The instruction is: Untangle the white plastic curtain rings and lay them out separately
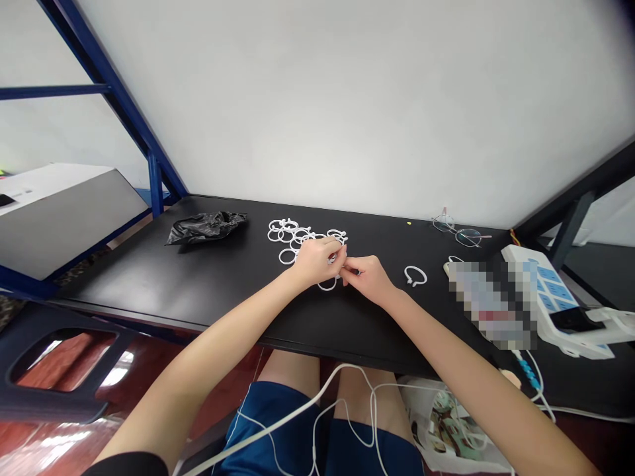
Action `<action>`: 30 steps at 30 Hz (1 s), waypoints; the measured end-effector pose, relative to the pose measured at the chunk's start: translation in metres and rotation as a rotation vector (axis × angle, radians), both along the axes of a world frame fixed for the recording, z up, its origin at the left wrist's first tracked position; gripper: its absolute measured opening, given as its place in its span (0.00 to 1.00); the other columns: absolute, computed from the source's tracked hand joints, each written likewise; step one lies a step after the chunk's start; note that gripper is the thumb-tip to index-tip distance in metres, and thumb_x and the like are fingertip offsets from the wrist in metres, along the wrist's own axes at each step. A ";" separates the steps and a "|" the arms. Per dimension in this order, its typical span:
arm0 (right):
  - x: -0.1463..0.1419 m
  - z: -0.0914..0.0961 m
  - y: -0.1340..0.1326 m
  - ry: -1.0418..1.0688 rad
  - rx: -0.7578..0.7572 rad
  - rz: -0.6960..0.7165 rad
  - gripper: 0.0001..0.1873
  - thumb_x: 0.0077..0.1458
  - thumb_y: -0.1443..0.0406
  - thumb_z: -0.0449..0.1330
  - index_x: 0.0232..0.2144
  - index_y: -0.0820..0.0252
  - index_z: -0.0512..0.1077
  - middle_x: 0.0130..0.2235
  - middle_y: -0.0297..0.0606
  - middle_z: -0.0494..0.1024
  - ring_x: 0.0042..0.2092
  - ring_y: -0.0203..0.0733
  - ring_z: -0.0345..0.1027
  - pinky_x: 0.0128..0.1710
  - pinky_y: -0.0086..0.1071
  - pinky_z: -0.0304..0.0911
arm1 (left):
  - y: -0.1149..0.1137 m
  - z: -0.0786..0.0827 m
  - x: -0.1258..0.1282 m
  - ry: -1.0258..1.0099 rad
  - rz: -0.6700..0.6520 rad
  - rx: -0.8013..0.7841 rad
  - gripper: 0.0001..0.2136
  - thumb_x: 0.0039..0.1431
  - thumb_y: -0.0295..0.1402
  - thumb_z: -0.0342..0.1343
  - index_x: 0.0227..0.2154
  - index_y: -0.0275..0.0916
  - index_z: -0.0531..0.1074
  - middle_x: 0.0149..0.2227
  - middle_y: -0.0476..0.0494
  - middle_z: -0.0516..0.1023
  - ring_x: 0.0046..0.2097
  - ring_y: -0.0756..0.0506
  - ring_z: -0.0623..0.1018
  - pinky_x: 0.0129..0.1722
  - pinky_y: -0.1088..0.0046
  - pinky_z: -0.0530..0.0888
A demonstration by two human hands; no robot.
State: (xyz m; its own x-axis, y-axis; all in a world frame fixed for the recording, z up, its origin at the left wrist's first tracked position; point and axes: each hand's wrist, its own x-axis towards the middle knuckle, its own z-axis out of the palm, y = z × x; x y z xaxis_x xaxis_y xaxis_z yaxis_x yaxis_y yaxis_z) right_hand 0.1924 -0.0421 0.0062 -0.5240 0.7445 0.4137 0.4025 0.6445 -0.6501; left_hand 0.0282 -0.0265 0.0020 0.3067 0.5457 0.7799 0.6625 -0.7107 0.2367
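Observation:
Both hands meet over the black desk, fingers pinched and almost touching. My left hand (320,259) is closed beside a loose cluster of white plastic rings (289,255), partly covering it. My right hand (366,276) is closed too, its thumb and forefinger against the left fingertips. The curve of a white plastic ring (327,287) shows just below the fingers, and both hands seem to grip it; the fingers hide its ends. Apart from the cluster, one open white ring with knobbed ends (417,276) lies to the right of my right hand.
A crumpled black plastic bag (206,227) lies on the black desk (149,281) at left. Eyeglasses (467,237), a blurred phone (489,304) with its cable and a white power strip (550,291) are at right. White cables (292,423) cross my lap. A dark stool (54,390) stands at lower left.

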 end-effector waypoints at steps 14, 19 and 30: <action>0.000 0.000 0.000 -0.017 0.011 -0.002 0.18 0.58 0.67 0.57 0.16 0.59 0.66 0.18 0.30 0.73 0.19 0.31 0.63 0.23 0.26 0.56 | 0.000 0.001 0.000 0.019 0.005 -0.015 0.16 0.62 0.30 0.47 0.17 0.38 0.60 0.19 0.50 0.66 0.21 0.53 0.64 0.23 0.77 0.61; 0.000 0.000 -0.001 -0.019 0.010 -0.003 0.17 0.57 0.66 0.56 0.16 0.59 0.66 0.18 0.31 0.73 0.19 0.32 0.63 0.23 0.26 0.57 | 0.000 0.000 0.000 0.025 0.005 -0.032 0.17 0.62 0.31 0.46 0.17 0.38 0.60 0.19 0.50 0.66 0.21 0.52 0.65 0.23 0.76 0.61; 0.001 -0.003 0.001 -0.018 0.002 0.006 0.17 0.58 0.65 0.56 0.17 0.60 0.67 0.18 0.31 0.72 0.20 0.31 0.64 0.24 0.26 0.57 | 0.000 0.000 0.000 0.027 0.008 -0.024 0.17 0.62 0.30 0.46 0.17 0.38 0.60 0.19 0.50 0.67 0.21 0.53 0.65 0.22 0.76 0.60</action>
